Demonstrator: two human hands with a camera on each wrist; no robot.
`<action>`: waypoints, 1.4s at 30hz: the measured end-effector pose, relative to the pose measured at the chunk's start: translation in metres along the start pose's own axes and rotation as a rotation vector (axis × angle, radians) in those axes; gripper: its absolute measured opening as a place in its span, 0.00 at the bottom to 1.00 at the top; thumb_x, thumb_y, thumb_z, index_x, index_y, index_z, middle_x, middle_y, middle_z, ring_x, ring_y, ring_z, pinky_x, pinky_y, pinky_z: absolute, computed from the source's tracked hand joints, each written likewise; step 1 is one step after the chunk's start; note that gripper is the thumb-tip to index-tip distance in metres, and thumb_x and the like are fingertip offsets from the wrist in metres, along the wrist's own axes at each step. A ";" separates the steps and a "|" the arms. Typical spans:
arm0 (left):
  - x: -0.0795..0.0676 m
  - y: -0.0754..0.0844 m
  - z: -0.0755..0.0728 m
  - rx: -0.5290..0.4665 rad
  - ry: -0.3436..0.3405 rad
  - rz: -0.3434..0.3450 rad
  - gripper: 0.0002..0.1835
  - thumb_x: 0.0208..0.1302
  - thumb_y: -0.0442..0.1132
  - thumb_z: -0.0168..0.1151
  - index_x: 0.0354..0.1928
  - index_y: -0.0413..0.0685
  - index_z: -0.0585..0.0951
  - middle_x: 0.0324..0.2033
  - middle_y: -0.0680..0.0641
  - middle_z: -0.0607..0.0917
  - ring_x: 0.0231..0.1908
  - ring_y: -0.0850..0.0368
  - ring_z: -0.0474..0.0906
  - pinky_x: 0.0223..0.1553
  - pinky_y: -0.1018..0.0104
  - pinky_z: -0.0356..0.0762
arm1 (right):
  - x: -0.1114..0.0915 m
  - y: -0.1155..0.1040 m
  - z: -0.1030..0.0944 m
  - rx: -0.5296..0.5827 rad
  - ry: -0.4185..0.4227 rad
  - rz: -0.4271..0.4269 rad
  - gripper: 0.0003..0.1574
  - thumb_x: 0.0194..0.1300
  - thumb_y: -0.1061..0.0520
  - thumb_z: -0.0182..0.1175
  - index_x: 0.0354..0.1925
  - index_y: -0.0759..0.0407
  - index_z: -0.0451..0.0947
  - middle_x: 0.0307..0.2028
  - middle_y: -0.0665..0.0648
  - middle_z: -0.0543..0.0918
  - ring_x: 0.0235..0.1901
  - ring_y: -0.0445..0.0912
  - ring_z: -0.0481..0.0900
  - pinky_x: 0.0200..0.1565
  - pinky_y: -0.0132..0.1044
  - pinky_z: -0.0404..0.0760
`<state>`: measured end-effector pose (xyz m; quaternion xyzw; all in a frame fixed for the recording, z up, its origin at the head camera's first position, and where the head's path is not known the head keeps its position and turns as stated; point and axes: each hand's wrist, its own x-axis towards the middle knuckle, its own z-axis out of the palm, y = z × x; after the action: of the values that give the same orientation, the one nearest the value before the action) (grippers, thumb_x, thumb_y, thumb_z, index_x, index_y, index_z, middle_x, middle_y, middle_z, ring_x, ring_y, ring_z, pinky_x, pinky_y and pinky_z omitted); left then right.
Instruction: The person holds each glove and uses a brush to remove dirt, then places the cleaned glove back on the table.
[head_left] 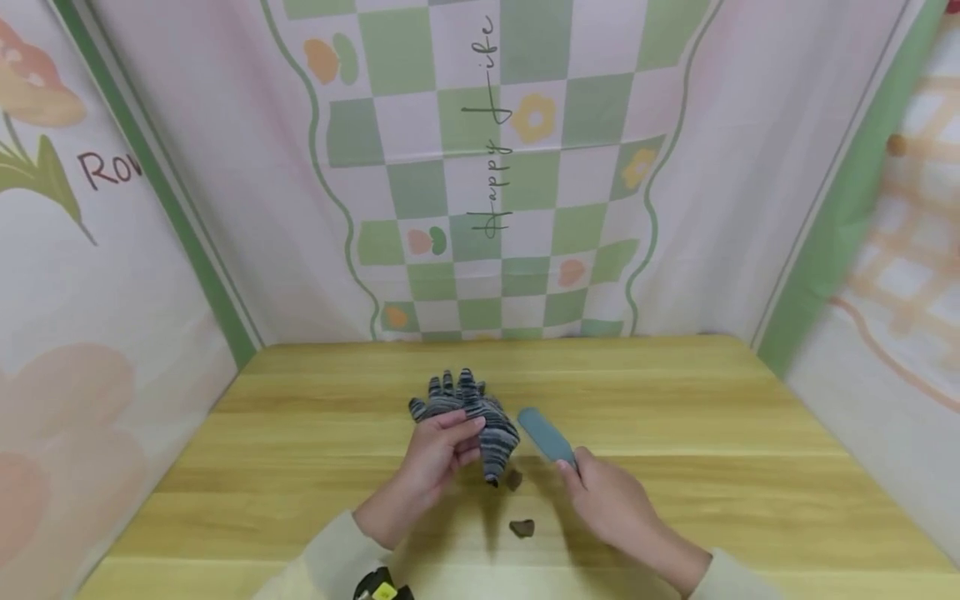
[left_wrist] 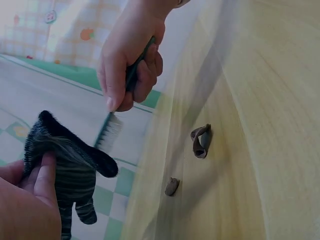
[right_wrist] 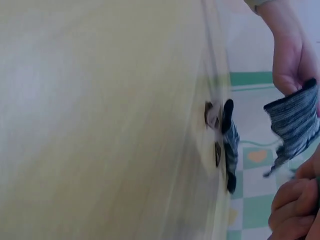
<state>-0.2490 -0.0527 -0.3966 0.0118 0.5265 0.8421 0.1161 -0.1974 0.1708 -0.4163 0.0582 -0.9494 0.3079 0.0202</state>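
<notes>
In the head view my left hand (head_left: 442,454) grips a grey-and-black striped knit glove (head_left: 498,433), its fingers spread toward the far side. The dark cuff edge shows in the left wrist view on the glove (left_wrist: 75,145). My right hand (head_left: 611,496) holds a brush (head_left: 546,433) by its handle, blue-grey back upward. White bristles (left_wrist: 110,132) point toward the cuff, close beside it. Two small brown curled pieces (head_left: 522,528) (left_wrist: 171,186) lie on the table below the hands. Another striped knit part (right_wrist: 231,145) appears beyond these pieces in the right wrist view.
The wood-grain table (head_left: 300,483) ends at a hanging cloth (head_left: 480,183) with green checks. More printed cloth (head_left: 135,333) hangs at both sides. A black-and-yellow object (head_left: 384,590) sits near my left sleeve.
</notes>
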 end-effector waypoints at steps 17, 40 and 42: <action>0.001 -0.002 0.001 -0.003 0.009 0.014 0.14 0.63 0.25 0.60 0.21 0.47 0.76 0.21 0.52 0.83 0.22 0.64 0.80 0.29 0.72 0.83 | -0.021 -0.020 0.001 0.060 0.101 -0.194 0.12 0.74 0.54 0.53 0.31 0.52 0.67 0.15 0.43 0.63 0.13 0.35 0.57 0.14 0.28 0.62; 0.003 0.002 -0.003 -0.066 0.065 0.044 0.22 0.64 0.26 0.60 0.17 0.49 0.63 0.17 0.53 0.72 0.18 0.65 0.67 0.21 0.75 0.72 | -0.018 -0.002 -0.002 -0.109 0.158 -0.141 0.12 0.73 0.55 0.53 0.30 0.55 0.67 0.15 0.46 0.63 0.12 0.38 0.59 0.14 0.29 0.62; 0.004 0.002 -0.002 -0.072 0.070 0.042 0.22 0.65 0.26 0.59 0.17 0.49 0.63 0.17 0.53 0.72 0.17 0.65 0.66 0.20 0.75 0.71 | -0.019 -0.003 -0.002 -0.085 0.204 -0.192 0.13 0.73 0.55 0.54 0.29 0.53 0.66 0.14 0.44 0.62 0.12 0.36 0.58 0.14 0.29 0.61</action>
<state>-0.2533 -0.0546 -0.3966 -0.0106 0.4992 0.8627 0.0802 -0.1778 0.1721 -0.4142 0.1164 -0.9447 0.2682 0.1483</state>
